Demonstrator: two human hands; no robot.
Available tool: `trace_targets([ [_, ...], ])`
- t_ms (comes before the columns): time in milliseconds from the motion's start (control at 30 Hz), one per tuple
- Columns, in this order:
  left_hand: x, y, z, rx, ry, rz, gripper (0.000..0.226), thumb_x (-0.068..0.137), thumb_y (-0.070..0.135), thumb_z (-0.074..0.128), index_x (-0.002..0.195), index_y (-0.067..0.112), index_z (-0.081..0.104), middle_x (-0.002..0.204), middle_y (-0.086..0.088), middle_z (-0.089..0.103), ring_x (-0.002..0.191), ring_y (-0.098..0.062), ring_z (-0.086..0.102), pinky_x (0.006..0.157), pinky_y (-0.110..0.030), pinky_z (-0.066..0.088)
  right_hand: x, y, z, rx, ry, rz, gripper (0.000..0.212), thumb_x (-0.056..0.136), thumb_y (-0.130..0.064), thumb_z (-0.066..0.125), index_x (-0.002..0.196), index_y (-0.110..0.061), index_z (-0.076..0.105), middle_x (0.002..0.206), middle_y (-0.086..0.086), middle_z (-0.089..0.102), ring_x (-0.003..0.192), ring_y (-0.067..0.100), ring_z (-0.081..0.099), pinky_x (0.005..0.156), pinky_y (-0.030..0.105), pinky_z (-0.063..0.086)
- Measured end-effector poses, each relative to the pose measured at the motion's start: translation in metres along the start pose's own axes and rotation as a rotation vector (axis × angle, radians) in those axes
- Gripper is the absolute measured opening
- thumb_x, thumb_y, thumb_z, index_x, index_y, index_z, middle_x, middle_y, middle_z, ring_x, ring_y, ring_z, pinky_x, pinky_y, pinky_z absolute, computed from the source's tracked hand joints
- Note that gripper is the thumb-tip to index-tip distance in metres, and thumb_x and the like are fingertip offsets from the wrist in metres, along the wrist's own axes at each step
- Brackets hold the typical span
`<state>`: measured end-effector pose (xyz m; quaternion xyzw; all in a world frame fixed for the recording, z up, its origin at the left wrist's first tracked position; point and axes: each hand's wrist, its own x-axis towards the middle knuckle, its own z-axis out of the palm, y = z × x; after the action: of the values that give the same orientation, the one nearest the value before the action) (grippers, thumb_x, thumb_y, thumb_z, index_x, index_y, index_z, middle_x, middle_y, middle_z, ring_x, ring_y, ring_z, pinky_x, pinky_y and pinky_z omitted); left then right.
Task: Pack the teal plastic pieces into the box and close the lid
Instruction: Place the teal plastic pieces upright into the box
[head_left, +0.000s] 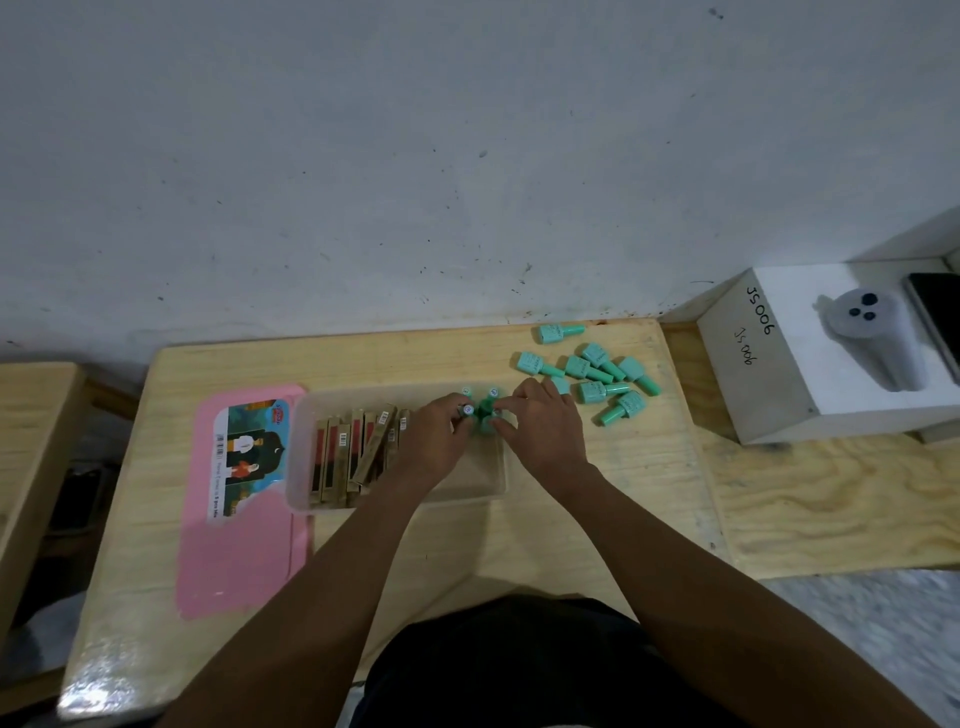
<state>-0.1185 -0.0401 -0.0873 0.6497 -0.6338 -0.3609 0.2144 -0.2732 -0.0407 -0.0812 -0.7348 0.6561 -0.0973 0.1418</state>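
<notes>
A clear plastic box (483, 491) sits mid-table, holding several gold-and-red slim boxes (353, 452) on its left side. At its far right corner a few teal pieces (487, 406) stand upright with white round tops. My left hand (436, 441) and my right hand (540, 431) are both inside the box, fingertips pinched on those upright teal pieces. Several more teal pieces (597, 371) lie loose on the table to the right of the box. The pink lid (239, 519) lies flat to the left of the box, with a picture label on it.
A white foam block (769, 384) marked "JS006" holds a grey device (867, 332) at the right, on a plywood board (831, 499). A grey wall rises behind the wooden table (519, 545). Another wooden surface (31, 431) stands at the left.
</notes>
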Motion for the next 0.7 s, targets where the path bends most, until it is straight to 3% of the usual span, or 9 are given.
trace_targets([
  [200, -0.003, 0.002, 0.001, 0.0, 0.045, 0.017, 0.021, 0.088, 0.013, 0.06, 0.109, 0.014, 0.066, 0.081, 0.001, 0.062, 0.065, -0.011, 0.053, 0.062, -0.023, 0.04, -0.002, 0.001, 0.0, -0.009, 0.023, -0.013, 0.029, 0.084, -0.035, 0.068, 0.109, -0.021, 0.073, 0.098, 0.004, 0.064, 0.1, 0.027, 0.057, 0.08, 0.041, 0.043],
  [300, -0.006, 0.003, 0.001, 0.015, 0.071, 0.043, 0.025, 0.088, 0.016, 0.06, 0.113, 0.015, 0.063, 0.075, 0.008, 0.056, 0.057, 0.0, 0.049, 0.053, -0.012, 0.034, -0.003, 0.005, -0.003, 0.032, 0.036, -0.023, 0.03, 0.086, -0.038, 0.066, 0.111, -0.024, 0.072, 0.1, 0.001, 0.065, 0.101, 0.024, 0.057, 0.082, 0.04, 0.045],
  [400, -0.009, 0.01, -0.002, 0.077, 0.174, 0.134, 0.026, 0.087, 0.021, 0.062, 0.113, 0.017, 0.064, 0.076, 0.006, 0.06, 0.055, -0.001, 0.045, 0.053, -0.01, 0.03, -0.01, 0.017, -0.01, 0.074, 0.117, -0.006, 0.028, 0.087, -0.039, 0.065, 0.11, -0.025, 0.072, 0.098, -0.001, 0.066, 0.096, 0.02, 0.06, 0.079, 0.036, 0.046],
  [533, -0.009, 0.036, 0.0, 0.156, 0.246, 0.319, 0.018, 0.085, 0.025, 0.064, 0.102, 0.019, 0.068, 0.075, 0.006, 0.062, 0.061, -0.008, 0.05, 0.06, -0.024, 0.041, -0.028, 0.058, -0.021, 0.153, 0.161, 0.206, 0.025, 0.091, -0.037, 0.062, 0.113, -0.027, 0.069, 0.107, -0.004, 0.064, 0.1, 0.016, 0.058, 0.075, 0.032, 0.049],
  [700, 0.015, 0.075, 0.038, 0.266, 0.117, 0.521, 0.017, 0.085, 0.026, 0.061, 0.097, 0.018, 0.069, 0.078, 0.002, 0.067, 0.074, -0.019, 0.063, 0.066, -0.031, 0.044, -0.05, 0.123, -0.027, 0.166, 0.036, 0.46, 0.026, 0.092, -0.032, 0.059, 0.117, -0.031, 0.065, 0.113, -0.004, 0.062, 0.105, 0.019, 0.057, 0.078, 0.034, 0.051],
])
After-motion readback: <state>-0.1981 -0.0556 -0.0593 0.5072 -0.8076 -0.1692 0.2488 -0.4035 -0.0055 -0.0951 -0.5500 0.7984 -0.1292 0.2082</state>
